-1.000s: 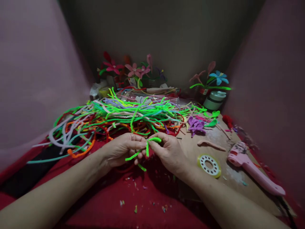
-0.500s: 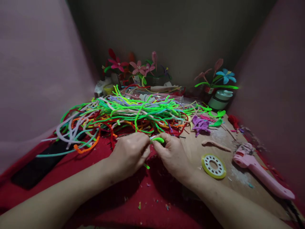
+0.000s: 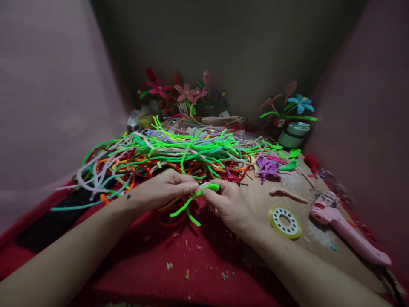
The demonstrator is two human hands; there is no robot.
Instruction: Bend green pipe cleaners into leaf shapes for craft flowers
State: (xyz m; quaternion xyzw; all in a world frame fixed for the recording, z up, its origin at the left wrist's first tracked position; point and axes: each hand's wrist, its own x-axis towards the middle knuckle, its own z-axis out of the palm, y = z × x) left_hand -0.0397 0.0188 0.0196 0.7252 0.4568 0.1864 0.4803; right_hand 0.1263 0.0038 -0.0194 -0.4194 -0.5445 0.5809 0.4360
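Observation:
Between my two hands is a bright green pipe cleaner (image 3: 182, 207), bent into a small leaf-like loop at its right end. Two loose tails hang from it, one to the lower left and one downward. My right hand (image 3: 228, 202) pinches the loop between thumb and forefinger. My left hand (image 3: 174, 185) has thumb and fingers pressed together at the point where the tails meet the loop. A bit of something whitish shows by the left fingertips, too small to name. Just beyond lies a large heap of coloured pipe cleaners (image 3: 191, 149).
On the right, a wooden board (image 3: 255, 204) carries a yellow tape roll (image 3: 285, 222), a pink glue gun (image 3: 351, 232) and purple petals (image 3: 268, 169). A black flat object (image 3: 47, 221) lies left. Pipe-cleaner flowers (image 3: 302, 103) and a pale green jar (image 3: 294, 134) stand behind.
My left hand has turned from a curled fist to a flatter pinch, uncovering the green tails. My right hand keeps its hold on the loop in nearly the same place.

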